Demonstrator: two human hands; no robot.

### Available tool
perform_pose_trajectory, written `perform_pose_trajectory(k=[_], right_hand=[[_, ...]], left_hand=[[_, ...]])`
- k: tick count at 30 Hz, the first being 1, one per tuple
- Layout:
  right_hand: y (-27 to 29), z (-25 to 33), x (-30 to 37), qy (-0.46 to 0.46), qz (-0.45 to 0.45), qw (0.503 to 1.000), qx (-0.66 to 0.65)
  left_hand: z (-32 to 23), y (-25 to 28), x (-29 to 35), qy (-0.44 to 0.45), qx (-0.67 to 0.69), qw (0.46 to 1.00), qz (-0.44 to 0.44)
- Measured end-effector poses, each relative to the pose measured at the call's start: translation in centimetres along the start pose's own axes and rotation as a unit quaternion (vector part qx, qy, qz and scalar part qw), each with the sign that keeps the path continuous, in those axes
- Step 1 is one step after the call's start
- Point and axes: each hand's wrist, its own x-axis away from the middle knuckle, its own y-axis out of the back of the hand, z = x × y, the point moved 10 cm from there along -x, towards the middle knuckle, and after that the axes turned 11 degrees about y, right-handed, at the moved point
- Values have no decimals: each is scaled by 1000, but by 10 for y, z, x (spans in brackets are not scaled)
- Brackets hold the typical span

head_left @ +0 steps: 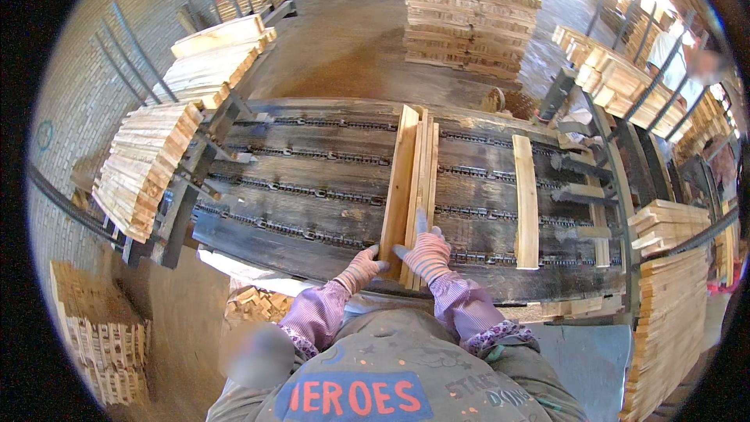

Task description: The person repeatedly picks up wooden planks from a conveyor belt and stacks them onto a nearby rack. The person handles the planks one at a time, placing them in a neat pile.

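Observation:
Several long wooden boards (423,180) lie side by side across a dark chain conveyor (328,211) in front of me. The leftmost board (401,176) is tilted, and a dark gap shows along its right side. My left hand (362,268), in a striped glove, is closed on the near left edge of that tilted board, thumb over it. My right hand (428,254), gloved alike, grips the near end of the boards, thumb on the left and index finger stretched along the top. Its other fingertips are partly hidden. A single board (526,203) lies apart to the right.
Stacked boards (148,164) rest on a metal rack at left. Another pile (672,305) stands close at right. Beyond the conveyor is a tall lumber stack (469,19). A person (672,51) is at the far right. Small wood offcuts (256,303) lie below my left arm.

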Motion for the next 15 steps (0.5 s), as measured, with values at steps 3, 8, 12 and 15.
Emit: perform_pose_trajectory(k=[3, 8, 12, 15], right_hand=[[-31, 0, -18, 9, -26, 987, -158], [54, 25, 6, 156, -217, 839, -474], [121, 147, 58, 349, -225, 804, -426], [138, 281, 95, 457, -125, 718, -509]], left_hand=[[26, 31, 18, 29, 84, 995, -48], [-8, 69, 66, 30, 209, 977, 22], [-8, 94, 50, -22, 149, 988, -42], [-1, 123, 65, -97, 150, 983, -48]])
